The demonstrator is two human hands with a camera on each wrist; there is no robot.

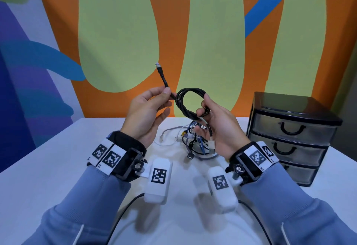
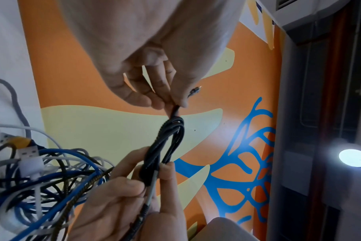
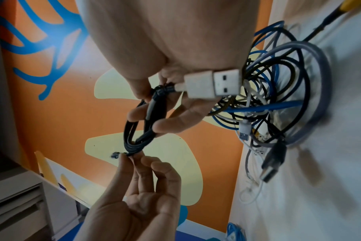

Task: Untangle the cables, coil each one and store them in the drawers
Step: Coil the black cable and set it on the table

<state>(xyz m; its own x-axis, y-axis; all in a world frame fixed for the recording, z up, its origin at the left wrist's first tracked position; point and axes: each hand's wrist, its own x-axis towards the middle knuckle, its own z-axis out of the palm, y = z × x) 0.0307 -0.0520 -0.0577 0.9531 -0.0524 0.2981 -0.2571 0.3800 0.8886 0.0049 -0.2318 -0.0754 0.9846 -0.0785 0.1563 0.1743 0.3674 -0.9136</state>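
A black cable (image 1: pixel 190 100) is wound into a small coil held above the table. My right hand (image 1: pixel 210 121) grips the coil's lower right side (image 3: pixel 148 117), and the cable's white USB plug (image 3: pixel 212 84) hangs beside my palm. My left hand (image 1: pixel 152 105) pinches the free end (image 2: pixel 174 110) between thumb and fingertips, so the small connector (image 1: pixel 158 65) sticks up to the left. A tangle of blue, white, grey and black cables (image 1: pixel 193 138) lies on the white table under my hands. The black three-drawer unit (image 1: pixel 289 136) stands at the right with all drawers closed.
The white table (image 1: pixel 48 167) runs up to an orange and green painted wall (image 1: pixel 119 32). Two white tagged camera modules (image 1: pixel 158 179) hang below my wrists, with black leads trailing toward me.
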